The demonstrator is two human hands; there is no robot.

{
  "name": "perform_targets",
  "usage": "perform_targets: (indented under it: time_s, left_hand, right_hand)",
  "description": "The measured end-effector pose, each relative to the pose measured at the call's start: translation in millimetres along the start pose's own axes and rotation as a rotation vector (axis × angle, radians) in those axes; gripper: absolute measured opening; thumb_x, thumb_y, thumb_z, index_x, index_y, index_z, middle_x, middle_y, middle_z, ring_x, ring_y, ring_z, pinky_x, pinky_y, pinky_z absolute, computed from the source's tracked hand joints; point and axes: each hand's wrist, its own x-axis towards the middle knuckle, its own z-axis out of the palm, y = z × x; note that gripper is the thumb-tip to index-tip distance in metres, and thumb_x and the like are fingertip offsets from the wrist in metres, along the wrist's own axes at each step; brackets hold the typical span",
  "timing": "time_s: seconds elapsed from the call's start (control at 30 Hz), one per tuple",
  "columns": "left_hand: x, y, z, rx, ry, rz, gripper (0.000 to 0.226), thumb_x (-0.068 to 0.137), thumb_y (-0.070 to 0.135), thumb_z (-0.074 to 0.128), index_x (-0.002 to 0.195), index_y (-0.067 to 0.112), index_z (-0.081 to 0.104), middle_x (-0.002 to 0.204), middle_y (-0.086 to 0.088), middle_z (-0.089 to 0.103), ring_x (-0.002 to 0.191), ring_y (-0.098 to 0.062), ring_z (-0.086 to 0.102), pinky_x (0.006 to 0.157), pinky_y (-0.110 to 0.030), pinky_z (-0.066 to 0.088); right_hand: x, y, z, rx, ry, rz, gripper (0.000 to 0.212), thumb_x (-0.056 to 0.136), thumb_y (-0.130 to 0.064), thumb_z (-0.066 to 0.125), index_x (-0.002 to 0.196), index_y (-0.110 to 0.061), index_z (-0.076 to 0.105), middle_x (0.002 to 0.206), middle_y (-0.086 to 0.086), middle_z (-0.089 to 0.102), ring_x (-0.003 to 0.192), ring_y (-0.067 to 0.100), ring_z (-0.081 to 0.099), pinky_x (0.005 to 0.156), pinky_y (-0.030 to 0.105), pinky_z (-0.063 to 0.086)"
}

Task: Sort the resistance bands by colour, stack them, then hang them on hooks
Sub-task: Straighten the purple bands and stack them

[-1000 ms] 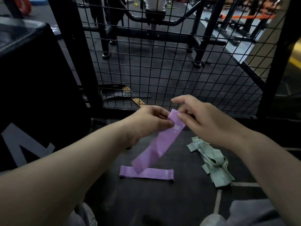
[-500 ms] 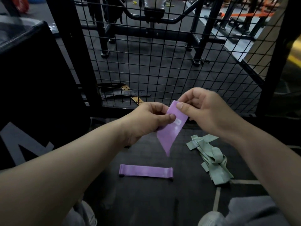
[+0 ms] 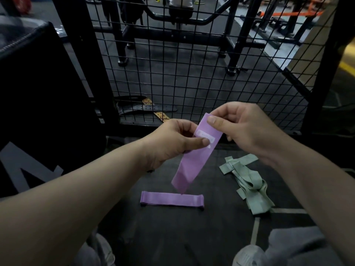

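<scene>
A purple resistance band hangs in the air in front of me, its white label near the top. My left hand pinches its left edge by the label. My right hand pinches its upper right corner with the thumb on the front. The band's lower end dangles just above a second purple band, which lies flat on the dark floor. A loose heap of pale green bands lies on the floor to the right, below my right wrist.
A black wire mesh panel stands right behind my hands, with belts on the floor at its foot. A large black padded box fills the left. My shoes and grey trouser legs are at the bottom edge.
The held purple band, which hung down to the left and then looked narrow, now hangs flatter and longer, its end near the band on the floor. Both hands kept their hold.
</scene>
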Motion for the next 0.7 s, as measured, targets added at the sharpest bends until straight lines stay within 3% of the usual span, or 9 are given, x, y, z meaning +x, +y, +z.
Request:
perform_targets:
  time_s: [0.13,0.37,0.43,0.53,0.6,0.7]
  left_hand:
    - [1.2,-2.7,0.8,-0.025,-0.014,-0.036,0.017,0.080,0.005,0.077,0.095,0.002,0.069,0.079,-0.003,0.071,0.069,-0.010,0.065,0.065,-0.022,0.051]
    - [0.6,-4.5,1.2,-0.015,-0.074,-0.089,0.023,0.081,0.012,0.078,0.100,0.001,0.072,0.093,-0.012,0.074,0.082,-0.021,0.069,0.079,-0.033,0.053]
    - [-0.7,-3.0,1.8,-0.001,-0.101,-0.098,0.020,0.080,0.017,0.079,0.096,0.007,0.075,0.096,-0.012,0.074,0.086,-0.024,0.068,0.088,-0.041,0.048]
    - [-3.2,-2.5,1.1,0.013,-0.118,-0.121,0.020,0.079,0.019,0.080,0.095,0.008,0.075,0.089,-0.008,0.073,0.080,-0.020,0.066,0.082,-0.039,0.048]
    - [-8.0,-2.3,-3.8,0.057,-0.122,-0.159,0.024,0.077,0.021,0.083,0.093,0.005,0.074,0.086,-0.009,0.070,0.077,-0.022,0.062,0.073,-0.033,0.046]
    - [-19.1,-6.4,-19.5,0.156,-0.129,-0.221,0.034,0.073,0.024,0.086,0.092,0.001,0.071,0.085,-0.013,0.069,0.077,-0.027,0.065,0.070,-0.035,0.050]
  right_hand:
    - [0.7,-2.2,0.8,0.044,0.051,-0.047,0.007,0.092,-0.013,0.067,0.095,-0.007,0.069,0.074,-0.004,0.071,0.056,-0.003,0.057,0.053,0.008,0.041]
    - [5.1,0.1,-0.5,-0.008,0.164,-0.067,0.011,0.093,-0.015,0.068,0.096,-0.005,0.068,0.075,0.000,0.072,0.059,0.000,0.062,0.055,0.013,0.048]
    - [7.4,0.5,-2.5,0.028,0.194,-0.043,0.010,0.093,-0.015,0.068,0.096,-0.005,0.068,0.079,0.005,0.073,0.070,0.012,0.070,0.066,0.027,0.059]
    - [8.8,4.7,-9.5,0.048,0.226,-0.006,0.007,0.093,-0.017,0.068,0.094,-0.010,0.068,0.086,0.010,0.075,0.085,0.027,0.072,0.079,0.046,0.061]
    - [7.0,10.0,-15.4,0.075,0.252,0.031,0.006,0.094,-0.018,0.067,0.093,-0.012,0.068,0.086,0.010,0.075,0.086,0.029,0.073,0.079,0.045,0.061]
    - [0.0,14.7,-27.8,0.099,0.330,0.073,0.009,0.096,-0.019,0.065,0.095,-0.010,0.067,0.081,0.006,0.074,0.078,0.024,0.073,0.068,0.031,0.059]
